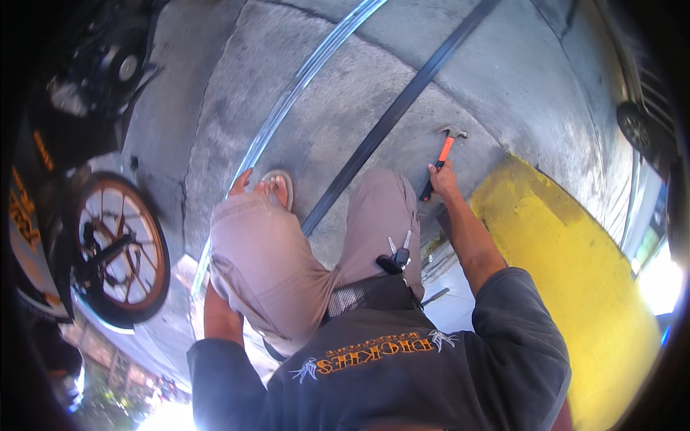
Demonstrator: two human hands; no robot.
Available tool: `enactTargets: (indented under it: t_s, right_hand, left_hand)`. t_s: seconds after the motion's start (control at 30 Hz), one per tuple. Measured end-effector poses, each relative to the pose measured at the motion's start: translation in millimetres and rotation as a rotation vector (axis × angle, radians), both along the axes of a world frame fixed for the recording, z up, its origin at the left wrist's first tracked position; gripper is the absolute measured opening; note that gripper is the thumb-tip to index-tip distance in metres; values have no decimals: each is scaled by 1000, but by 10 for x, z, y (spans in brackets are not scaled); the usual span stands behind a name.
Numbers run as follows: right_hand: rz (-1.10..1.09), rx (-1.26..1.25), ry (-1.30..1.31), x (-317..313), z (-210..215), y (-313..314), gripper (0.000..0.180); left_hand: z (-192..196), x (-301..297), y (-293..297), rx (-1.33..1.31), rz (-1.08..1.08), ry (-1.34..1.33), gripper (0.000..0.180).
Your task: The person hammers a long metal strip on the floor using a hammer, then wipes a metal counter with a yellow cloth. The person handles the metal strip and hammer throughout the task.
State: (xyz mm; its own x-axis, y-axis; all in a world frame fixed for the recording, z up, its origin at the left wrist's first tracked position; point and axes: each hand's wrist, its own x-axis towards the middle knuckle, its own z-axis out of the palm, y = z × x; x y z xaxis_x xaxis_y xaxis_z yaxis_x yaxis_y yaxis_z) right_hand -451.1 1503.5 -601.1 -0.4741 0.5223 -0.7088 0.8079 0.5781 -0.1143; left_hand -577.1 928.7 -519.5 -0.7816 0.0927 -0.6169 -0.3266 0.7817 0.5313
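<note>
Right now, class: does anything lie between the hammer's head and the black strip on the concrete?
Nothing visible does. The right hand holds the hammer raised; only bare concrete separates its head from the black strip.

packages: none in view.
signs and screens: none in view.
shirt print (377, 352): orange lettering with pale spiky marks at both ends, across the dark grey shirt at the lower middle.
motorcycle decal (24, 212): orange lettering on the black and orange bodywork at the far left, beside the orange-rimmed wheel (118, 248).
</note>
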Motion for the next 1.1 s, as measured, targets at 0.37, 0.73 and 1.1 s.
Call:
enactTargets:
  t_s: [0.37,0.73,1.1]
  right_hand:
    - [-64,-126,31,-4,-14,183,54]
    - [62,-208,124,73,-596,343,47]
    - [154,-362,-188,-285,-382,756,43]
  left_hand:
    - [245,1018,32,-215,256,-68,81]
    - [550,1980,239,-232,536,-89,79]
    - [245,3346,179,-184,1012,-175,78]
